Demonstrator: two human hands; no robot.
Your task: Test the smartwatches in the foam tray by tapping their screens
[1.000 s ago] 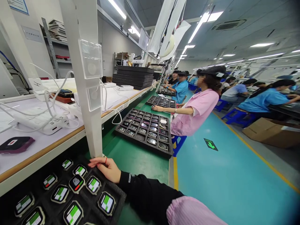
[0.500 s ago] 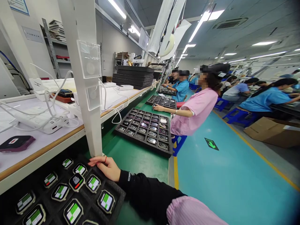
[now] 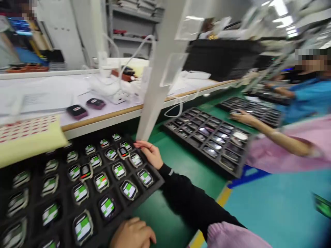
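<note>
Head view, room: factory line, green table (image 3: 178, 162), blurred by motion.
Tray: black foam tray (image 3: 152, 187) of lit watches (image 3: 128, 189) lies on the table's near-left part.
Right hand (image 3: 150, 154): flat on the tray's far right edge, fingers loosely together, pinching nothing.
Left hand (image 3: 133, 235): curled at the tray's near edge; grip cannot be told.
Risk: tray corner overhangs the table edge; a shove could tip watches out.
Obstacles: white post (image 3: 157, 79) just beyond the right hand; neighbour's tray (image 3: 207, 137) and co-worker's arm (image 3: 269, 132) to the right.
</note>
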